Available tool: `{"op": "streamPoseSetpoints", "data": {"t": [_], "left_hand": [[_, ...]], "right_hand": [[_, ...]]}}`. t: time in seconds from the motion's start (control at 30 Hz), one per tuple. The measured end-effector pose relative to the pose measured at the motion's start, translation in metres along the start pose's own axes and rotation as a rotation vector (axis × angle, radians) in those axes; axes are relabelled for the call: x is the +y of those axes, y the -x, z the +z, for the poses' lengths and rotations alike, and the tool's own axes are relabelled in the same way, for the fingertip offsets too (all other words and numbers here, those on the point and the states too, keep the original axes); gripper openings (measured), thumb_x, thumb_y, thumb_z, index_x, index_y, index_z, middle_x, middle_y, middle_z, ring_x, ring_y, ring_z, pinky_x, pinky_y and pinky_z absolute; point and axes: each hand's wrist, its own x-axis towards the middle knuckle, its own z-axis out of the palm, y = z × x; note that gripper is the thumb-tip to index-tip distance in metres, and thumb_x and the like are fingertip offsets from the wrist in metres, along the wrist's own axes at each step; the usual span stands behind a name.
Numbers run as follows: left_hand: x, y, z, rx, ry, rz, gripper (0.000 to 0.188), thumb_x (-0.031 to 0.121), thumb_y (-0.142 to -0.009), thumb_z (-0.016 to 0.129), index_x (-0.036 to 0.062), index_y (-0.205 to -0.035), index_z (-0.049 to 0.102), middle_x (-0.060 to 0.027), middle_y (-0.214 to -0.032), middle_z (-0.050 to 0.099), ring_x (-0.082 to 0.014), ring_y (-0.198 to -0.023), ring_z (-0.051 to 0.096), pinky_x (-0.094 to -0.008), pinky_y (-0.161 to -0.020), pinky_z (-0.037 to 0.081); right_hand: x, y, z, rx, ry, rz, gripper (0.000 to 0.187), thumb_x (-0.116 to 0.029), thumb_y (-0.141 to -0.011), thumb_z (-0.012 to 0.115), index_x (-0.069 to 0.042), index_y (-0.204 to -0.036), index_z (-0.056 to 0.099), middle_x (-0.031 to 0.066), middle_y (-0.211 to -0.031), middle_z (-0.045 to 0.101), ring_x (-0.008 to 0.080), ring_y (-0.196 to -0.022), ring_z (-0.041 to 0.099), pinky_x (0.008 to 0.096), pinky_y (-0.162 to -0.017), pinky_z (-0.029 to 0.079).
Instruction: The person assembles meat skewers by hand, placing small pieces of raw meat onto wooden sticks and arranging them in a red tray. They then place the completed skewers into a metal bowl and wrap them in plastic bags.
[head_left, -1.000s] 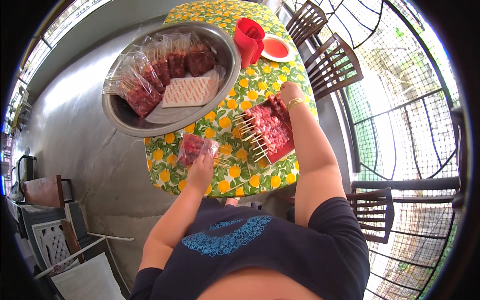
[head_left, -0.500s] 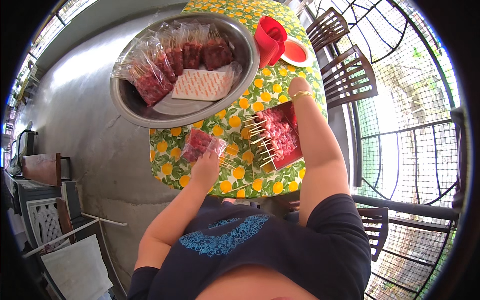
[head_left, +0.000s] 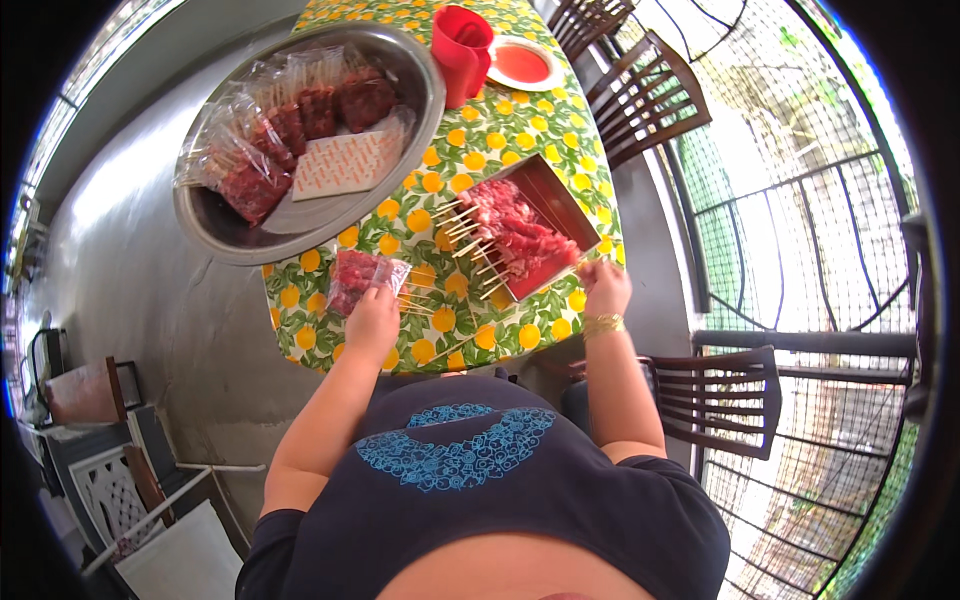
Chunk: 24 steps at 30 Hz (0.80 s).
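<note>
On the near left of the table lies a clear plastic bag of meat skewers (head_left: 352, 279), its bare sticks pointing right. My left hand (head_left: 373, 318) is closed on the bag's near right edge. My right hand (head_left: 606, 289) is closed, fingertips pinched together just beside the right corner of a red tray (head_left: 546, 190). What those fingers hold, if anything, is too small to make out. Raw meat skewers (head_left: 520, 232) fill much of the tray, their sticks jutting over its left edge.
A large metal basin (head_left: 425, 140) at far left holds several bagged skewers (head_left: 250, 190) and a white printed packet (head_left: 345, 163). Behind the tray stand a red pitcher (head_left: 462, 55) and a white plate (head_left: 553, 72) with something red. Wooden chairs (head_left: 650, 95) line the right side.
My right hand has come back from the table's far right side to the tray's near right corner. My left hand stays at the bag. The whole view has shifted.
</note>
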Motion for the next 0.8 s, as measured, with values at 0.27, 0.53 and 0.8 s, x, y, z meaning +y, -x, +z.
{"op": "streamPoseSetpoints", "data": {"t": [0.27,0.53,0.8], "left_hand": [[0.001,0.0,-0.001,-0.019,-0.05,0.027,0.012,0.019,-0.092,0.063,0.0087,-0.096,0.057,-0.014,-0.098,0.062,-0.0382,-0.087,0.065,-0.0505,-0.074,0.054],[0.006,-0.002,-0.005,-0.047,-0.067,0.015,0.011,0.017,-0.092,0.062,0.0085,-0.099,0.059,-0.0146,-0.1,0.063,-0.0383,-0.089,0.065,-0.0512,-0.075,0.054],[0.002,0.002,-0.002,0.028,-0.035,0.043,0.01,0.016,-0.092,0.062,0.007,-0.093,0.058,-0.0165,-0.096,0.063,-0.0406,-0.087,0.064,-0.0515,-0.072,0.051]], "right_hand": [[0.025,0.045,-0.042,-0.206,0.634,0.277,0.018,-0.015,-0.095,0.066,0.003,-0.1,0.063,0.0091,-0.081,0.066,0.0157,-0.071,0.068,0.0308,-0.059,0.061],[0.015,0.03,-0.034,-0.285,1.337,-0.188,0.022,-0.027,-0.088,0.071,-0.006,-0.093,0.07,0.0195,-0.087,0.07,0.0392,-0.086,0.067,0.0455,-0.078,0.053],[0.013,0.007,-0.036,-0.417,0.809,0.33,0.013,-0.018,-0.092,0.069,-0.005,-0.092,0.069,0.0035,-0.091,0.071,0.0147,-0.087,0.067,0.0331,-0.071,0.053]]}}
